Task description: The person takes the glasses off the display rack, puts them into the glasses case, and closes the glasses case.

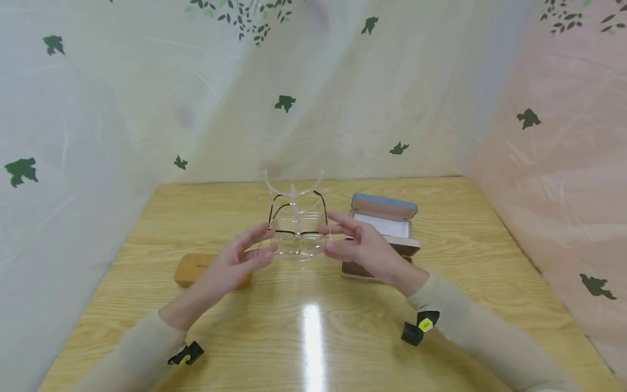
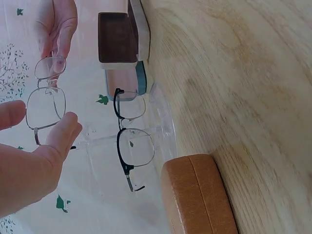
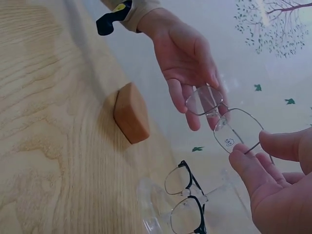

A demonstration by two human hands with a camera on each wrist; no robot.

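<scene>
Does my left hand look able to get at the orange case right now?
Probably yes, once it's free: your left hand holds the wire glasses, but nothing appears to block the orange case on the table below it.

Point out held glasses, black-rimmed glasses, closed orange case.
Held glasses (image 2: pixel 45 108): left wrist view, lens lower in picture.
Black-rimmed glasses (image 2: pixel 139 148): left wrist view, lens lower in picture.
Closed orange case (image 3: pixel 131 114): right wrist view, outer shell.

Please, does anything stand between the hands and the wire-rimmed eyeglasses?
Nothing visible does: the left hand and the right hand each hold one side of the wire-rimmed eyeglasses directly. The black-browed eyeglasses on the clear display stand sit lower, not in between.
</scene>
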